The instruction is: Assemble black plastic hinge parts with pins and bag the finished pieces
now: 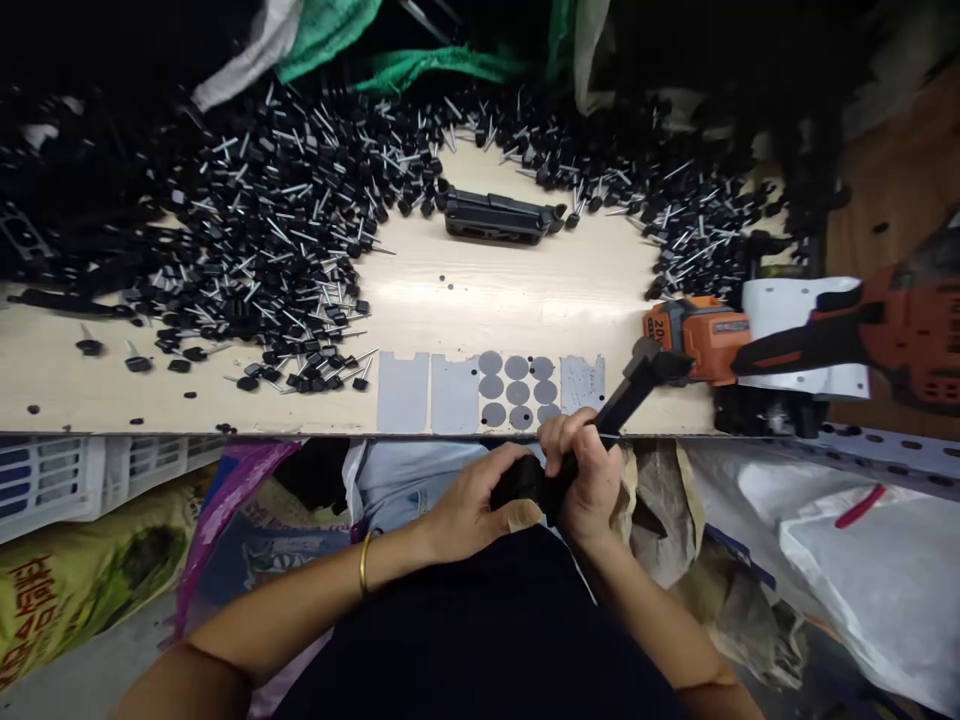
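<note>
Just below the bench edge, both hands are closed on one long black plastic piece with a crosswise end that points up and right over the bench. My left hand grips its rounded lower end, and the thumb has a tan covering at its tip. Fingers of my right hand wrap round the shaft near the middle. The palms hide part of the piece. A similar black folded plastic part lies on the bench further back.
Heaps of black-headed screws with metal shanks cover the bench's left and back. An orange cordless drill lies at right. Grey adhesive pads and discs sit along the front edge. White crates and bags stand below.
</note>
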`<state>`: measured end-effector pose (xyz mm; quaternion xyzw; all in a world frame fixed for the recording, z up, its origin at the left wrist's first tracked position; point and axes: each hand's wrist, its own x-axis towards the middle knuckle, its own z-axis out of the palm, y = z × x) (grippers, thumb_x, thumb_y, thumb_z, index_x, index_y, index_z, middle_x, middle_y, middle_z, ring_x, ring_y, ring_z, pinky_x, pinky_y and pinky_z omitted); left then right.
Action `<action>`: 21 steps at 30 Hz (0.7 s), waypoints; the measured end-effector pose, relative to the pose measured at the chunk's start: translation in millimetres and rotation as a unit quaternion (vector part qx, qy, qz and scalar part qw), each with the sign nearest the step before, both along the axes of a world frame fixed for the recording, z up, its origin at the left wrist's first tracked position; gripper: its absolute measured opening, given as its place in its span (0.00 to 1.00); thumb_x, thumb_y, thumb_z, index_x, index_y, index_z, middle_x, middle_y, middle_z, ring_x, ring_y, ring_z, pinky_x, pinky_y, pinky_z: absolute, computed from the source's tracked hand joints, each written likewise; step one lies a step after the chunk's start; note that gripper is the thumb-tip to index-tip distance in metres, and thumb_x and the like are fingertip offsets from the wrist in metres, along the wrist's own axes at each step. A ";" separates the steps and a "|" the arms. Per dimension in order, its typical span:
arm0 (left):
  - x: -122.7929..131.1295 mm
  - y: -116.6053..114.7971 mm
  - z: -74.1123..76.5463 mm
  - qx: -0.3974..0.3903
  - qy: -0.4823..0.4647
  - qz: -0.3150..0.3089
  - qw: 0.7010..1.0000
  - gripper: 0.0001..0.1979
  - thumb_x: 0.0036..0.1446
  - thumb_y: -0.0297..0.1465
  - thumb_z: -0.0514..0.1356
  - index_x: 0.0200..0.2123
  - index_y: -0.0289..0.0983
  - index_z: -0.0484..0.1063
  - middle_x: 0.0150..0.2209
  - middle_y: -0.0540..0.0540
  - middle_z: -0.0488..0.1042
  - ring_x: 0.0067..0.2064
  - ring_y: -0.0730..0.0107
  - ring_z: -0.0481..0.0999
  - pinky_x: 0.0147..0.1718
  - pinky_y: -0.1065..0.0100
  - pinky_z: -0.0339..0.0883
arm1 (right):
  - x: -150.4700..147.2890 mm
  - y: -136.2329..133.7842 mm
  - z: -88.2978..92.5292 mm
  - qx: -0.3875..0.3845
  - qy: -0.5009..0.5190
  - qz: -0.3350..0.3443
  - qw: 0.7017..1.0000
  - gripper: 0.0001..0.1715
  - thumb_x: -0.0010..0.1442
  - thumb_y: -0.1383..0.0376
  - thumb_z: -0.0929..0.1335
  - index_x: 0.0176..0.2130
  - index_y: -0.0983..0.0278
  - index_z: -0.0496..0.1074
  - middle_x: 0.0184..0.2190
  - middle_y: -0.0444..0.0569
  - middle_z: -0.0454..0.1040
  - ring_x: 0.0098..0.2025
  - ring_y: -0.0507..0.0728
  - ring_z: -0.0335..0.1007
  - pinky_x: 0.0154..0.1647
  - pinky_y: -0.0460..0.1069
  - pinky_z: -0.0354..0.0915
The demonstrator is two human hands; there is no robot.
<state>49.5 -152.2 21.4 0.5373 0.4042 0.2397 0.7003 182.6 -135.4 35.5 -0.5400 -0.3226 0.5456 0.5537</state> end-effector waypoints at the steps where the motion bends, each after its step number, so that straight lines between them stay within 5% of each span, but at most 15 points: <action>1: 1.4 3.7 -2.4 -0.001 -0.003 0.005 1.000 0.32 0.54 0.59 0.50 0.45 0.36 0.66 0.37 0.47 0.69 0.37 0.68 0.67 0.37 0.67 0.62 | -0.7 3.3 -2.4 -0.004 0.000 0.004 1.000 0.21 0.61 0.54 0.64 0.23 0.62 0.59 0.13 0.38 0.56 0.20 0.49 0.51 0.24 0.47 0.51; 5: 6.6 22.9 -4.4 -0.031 -0.011 -0.009 0.999 0.31 0.60 0.56 0.44 0.47 0.36 0.65 0.35 0.47 0.70 0.36 0.67 0.69 0.37 0.66 0.64 | 15.5 28.6 -6.8 -0.067 -0.030 0.066 0.995 0.24 0.60 0.53 0.65 0.20 0.62 0.58 0.12 0.39 0.57 0.19 0.48 0.51 0.23 0.46 0.51; 7: 6.8 30.1 3.1 -0.014 0.020 -0.037 0.999 0.30 0.62 0.53 0.44 0.54 0.36 0.61 0.43 0.43 0.72 0.43 0.63 0.72 0.43 0.62 0.66 | 26.2 45.3 -7.5 -0.076 -0.053 0.022 0.995 0.26 0.58 0.51 0.67 0.19 0.62 0.58 0.12 0.39 0.57 0.18 0.47 0.51 0.21 0.45 0.51; 9: 7.9 32.1 12.4 0.079 0.090 -0.077 0.990 0.39 0.56 0.54 0.54 0.63 0.38 0.50 0.56 0.38 0.66 0.55 0.54 0.68 0.51 0.56 0.64 | 29.4 60.0 -7.9 -0.064 -0.047 -0.063 0.995 0.26 0.56 0.49 0.68 0.20 0.62 0.58 0.12 0.37 0.57 0.17 0.47 0.51 0.20 0.45 0.51; 12: 16.5 31.4 14.9 0.253 0.285 -0.054 0.923 0.51 0.48 0.45 0.66 0.67 0.36 0.41 0.61 0.32 0.60 0.60 0.45 0.64 0.55 0.50 0.61 | 16.1 70.3 -10.2 -0.058 -0.003 -0.134 0.989 0.26 0.55 0.47 0.67 0.21 0.62 0.56 0.13 0.36 0.56 0.17 0.47 0.52 0.20 0.44 0.53; 15: 22.0 43.7 -2.3 0.263 0.438 0.028 0.859 0.37 0.55 0.29 0.60 0.65 0.32 0.47 0.50 0.33 0.72 0.48 0.52 0.75 0.46 0.57 0.68 | 2.1 66.1 -14.7 -0.072 -0.010 -0.099 0.992 0.24 0.54 0.47 0.68 0.25 0.62 0.59 0.18 0.37 0.59 0.21 0.47 0.56 0.23 0.45 0.58; 18: 6.8 66.5 -19.7 0.227 0.471 0.029 0.852 0.31 0.55 0.29 0.59 0.61 0.36 0.54 0.40 0.42 0.77 0.38 0.57 0.78 0.37 0.62 0.70 | 18.4 59.1 -15.0 -0.031 -0.150 -0.001 0.988 0.21 0.53 0.50 0.69 0.38 0.63 0.66 0.31 0.45 0.68 0.32 0.52 0.65 0.31 0.48 0.64; 21: -20.6 79.1 -18.9 0.253 0.464 -0.018 0.849 0.28 0.52 0.30 0.60 0.57 0.40 0.59 0.38 0.45 0.78 0.36 0.60 0.79 0.34 0.65 0.70 | 56.6 58.4 -4.2 0.118 -0.413 0.070 0.900 0.26 0.53 0.52 0.71 0.48 0.61 0.66 0.40 0.51 0.69 0.42 0.58 0.67 0.41 0.53 0.65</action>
